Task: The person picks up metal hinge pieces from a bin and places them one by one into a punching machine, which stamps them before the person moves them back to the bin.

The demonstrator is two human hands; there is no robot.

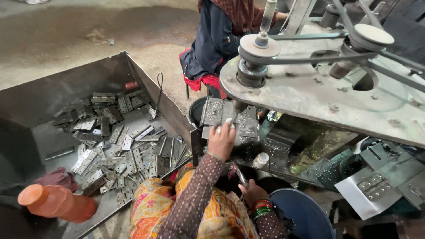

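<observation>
Left hand (pixel 221 138) fingers press flat grey steel hinge plate (pixel 218 116) mid-frame; right hand (pixel 251 191) grips thin metal piece (pixel 241 178), half hidden.

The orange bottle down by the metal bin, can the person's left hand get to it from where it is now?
Probably yes. The left hand is up at the machine's metal plate, but nothing stands between that arm and the orange bottle, beside the bin of hinge plates. It would need swinging down left.
</observation>
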